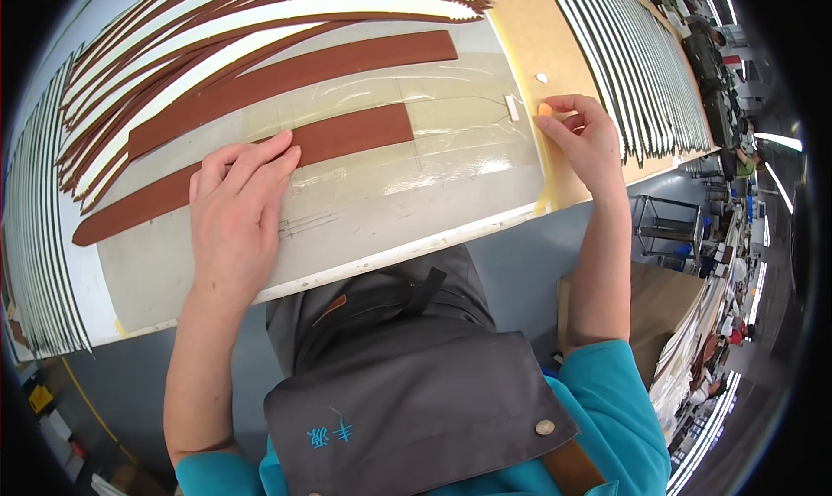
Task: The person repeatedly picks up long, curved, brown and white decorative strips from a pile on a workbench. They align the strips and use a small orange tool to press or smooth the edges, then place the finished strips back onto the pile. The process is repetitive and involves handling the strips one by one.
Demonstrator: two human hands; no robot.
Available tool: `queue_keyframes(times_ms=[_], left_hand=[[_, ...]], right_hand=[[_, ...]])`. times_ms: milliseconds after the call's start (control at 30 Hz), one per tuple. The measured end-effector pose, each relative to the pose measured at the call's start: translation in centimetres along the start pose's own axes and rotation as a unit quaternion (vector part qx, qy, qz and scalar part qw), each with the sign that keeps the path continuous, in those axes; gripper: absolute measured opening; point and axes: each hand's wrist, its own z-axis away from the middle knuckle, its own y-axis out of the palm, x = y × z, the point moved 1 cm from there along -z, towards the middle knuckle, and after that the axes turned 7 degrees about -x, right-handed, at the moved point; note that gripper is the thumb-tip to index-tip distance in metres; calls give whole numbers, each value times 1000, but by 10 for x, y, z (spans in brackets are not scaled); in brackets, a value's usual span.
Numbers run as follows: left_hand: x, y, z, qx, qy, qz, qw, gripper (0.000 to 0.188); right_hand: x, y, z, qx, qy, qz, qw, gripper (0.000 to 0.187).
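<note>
A long reddish-brown leather strip (347,138), squared at its right end and rounded at its left, lies across a clear-covered work surface (390,214) with drawn lines. My left hand (238,197) rests on the strip's middle, fingers lying over it, not gripping. Past the strip's right end, my right hand (585,136) pinches a small orange piece (544,110) between thumb and forefinger above the yellow tape (530,106). Beside it lie a small pale tab (512,108) and a white bit (542,77). Farther back is a second brown strip (295,84).
A heap of brown strips with white undersides (286,15) covers the far left. Dark-edged strips stand in rows at the right (637,71) and left (39,210). A black cart (667,227) and a brown box (641,301) are on the right beyond the table.
</note>
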Motion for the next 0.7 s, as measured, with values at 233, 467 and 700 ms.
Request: queue_keyframes(times_ms=[233,467,700], left_hand=[[4,3,0,-21,21,22,999,29],[5,5,5,-29,11,53,998,40],[5,9,7,-53,1,86,995,33]], right_hand=[[19,-4,-8,86,21,-131,987,25],[176,81,31,196,-63,-313,927,24],[195,119,29,203,-59,-210,955,18]])
